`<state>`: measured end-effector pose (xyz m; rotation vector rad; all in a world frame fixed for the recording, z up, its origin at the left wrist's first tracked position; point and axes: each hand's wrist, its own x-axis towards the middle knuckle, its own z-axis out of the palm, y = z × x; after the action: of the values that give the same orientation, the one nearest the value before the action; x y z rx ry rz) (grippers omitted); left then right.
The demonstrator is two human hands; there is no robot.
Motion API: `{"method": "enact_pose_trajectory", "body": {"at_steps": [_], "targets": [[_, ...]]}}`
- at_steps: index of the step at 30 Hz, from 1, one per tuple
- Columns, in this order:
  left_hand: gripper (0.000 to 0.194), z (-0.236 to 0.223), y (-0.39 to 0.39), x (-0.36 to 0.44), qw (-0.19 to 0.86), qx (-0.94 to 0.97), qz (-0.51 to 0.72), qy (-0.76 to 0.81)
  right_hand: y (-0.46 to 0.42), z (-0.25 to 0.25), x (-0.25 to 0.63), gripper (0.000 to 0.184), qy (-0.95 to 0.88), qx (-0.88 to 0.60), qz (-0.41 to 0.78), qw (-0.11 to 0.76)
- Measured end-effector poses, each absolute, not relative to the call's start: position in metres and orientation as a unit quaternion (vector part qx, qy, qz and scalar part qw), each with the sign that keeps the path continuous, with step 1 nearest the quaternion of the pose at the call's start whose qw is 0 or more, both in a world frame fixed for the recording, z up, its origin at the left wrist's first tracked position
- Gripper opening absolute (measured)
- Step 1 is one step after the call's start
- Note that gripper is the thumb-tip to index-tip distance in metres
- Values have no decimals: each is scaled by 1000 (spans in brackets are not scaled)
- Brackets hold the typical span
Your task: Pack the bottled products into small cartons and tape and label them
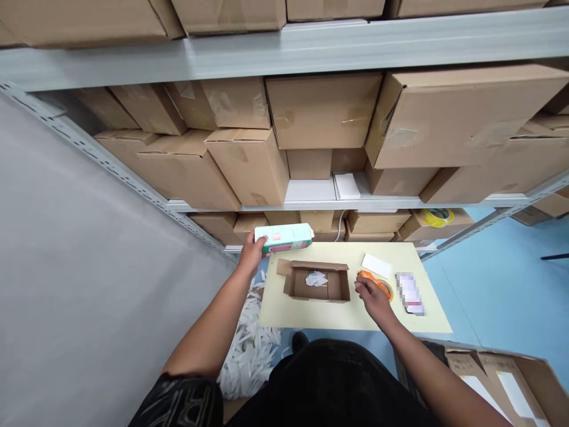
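Note:
My left hand (252,252) is wrapped round the left end of a long white and green carton (284,237), held above the table's far left corner. On the table, in front of me, an open cardboard box (317,300) has its flaps up and crumpled white paper (316,278) inside. Just right of that box, my right hand (372,299) is closed with the fingers curled together; what they hold, if anything, cannot be made out. Right beside it lies an orange tape dispenser (368,276) with a tape roll (386,289), partly behind the hand.
On the cream table (338,317) lie a white card (376,265) and a blurred phone-shaped item (411,293). Shelves of cardboard boxes (324,112) rise behind. Yellow tape (436,217) rests on a lower box. Shredded paper (246,350) covers the floor at left; a large carton (540,379) stands lower right.

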<state>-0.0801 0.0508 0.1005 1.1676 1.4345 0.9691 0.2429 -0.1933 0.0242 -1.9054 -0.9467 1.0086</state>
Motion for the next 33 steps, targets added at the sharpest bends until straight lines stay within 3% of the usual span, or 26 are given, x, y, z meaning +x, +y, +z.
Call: {"method": "enact_pose_trajectory", "body": {"at_steps": [3, 5, 10, 18, 28, 30, 33], "targets": [[61, 102, -12, -68, 531, 455, 427, 573, -174, 53, 218, 54, -339, -681, 468, 451], [56, 96, -50, -59, 571, 449, 400, 559, -170, 65, 207, 53, -336, -652, 504, 457], [46, 68, -100, -46, 599, 463, 330, 564, -182, 54, 206, 47, -397, -717, 475, 320], [34, 50, -74, -40, 390, 673, 227, 586, -161, 35, 215, 37, -457, -784, 393, 148], [22, 11, -49, -35, 349, 704, 42, 617, -122, 20, 203, 44, -470, -813, 345, 3], [25, 8, -45, -31, 337, 708, 30, 620, -117, 21, 201, 45, -475, -813, 336, -11], [47, 7, -45, -33, 317, 724, 72, 609, -118, 23, 206, 45, -488, -818, 304, 12]]}}
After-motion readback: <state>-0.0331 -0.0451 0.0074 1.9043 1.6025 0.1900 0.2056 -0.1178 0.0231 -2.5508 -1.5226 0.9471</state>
